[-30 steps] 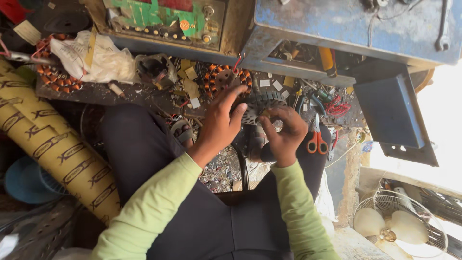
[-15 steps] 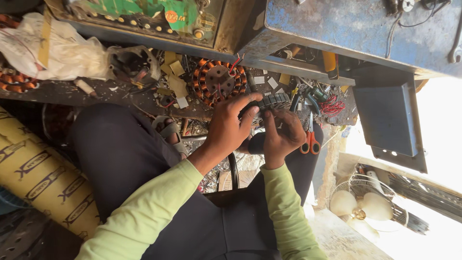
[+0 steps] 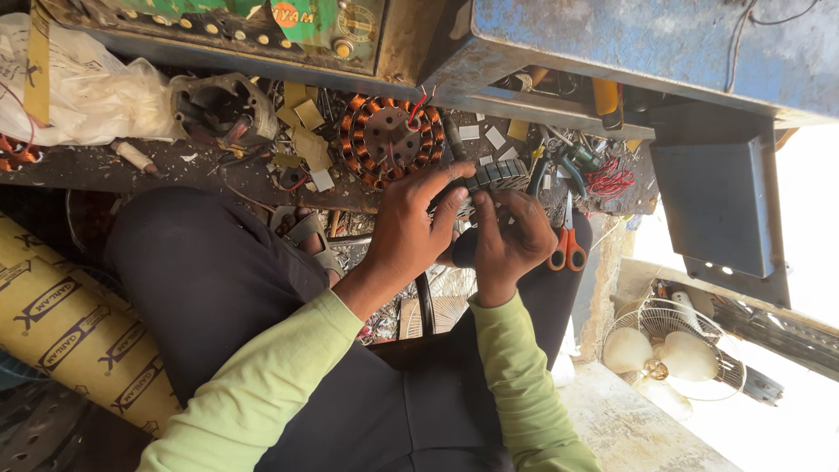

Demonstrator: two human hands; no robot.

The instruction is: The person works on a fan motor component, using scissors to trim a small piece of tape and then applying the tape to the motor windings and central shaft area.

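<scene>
Yellow printed roll (image 3: 74, 328) lies well left of both hands (image 3: 411, 227).

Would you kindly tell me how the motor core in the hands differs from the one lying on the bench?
The held core is bare dark slotted metal; the bench core carries copper-orange coils. Both hands, left and right, grip the held core, while the bench core lies untouched with red wires. Both are round.
</scene>
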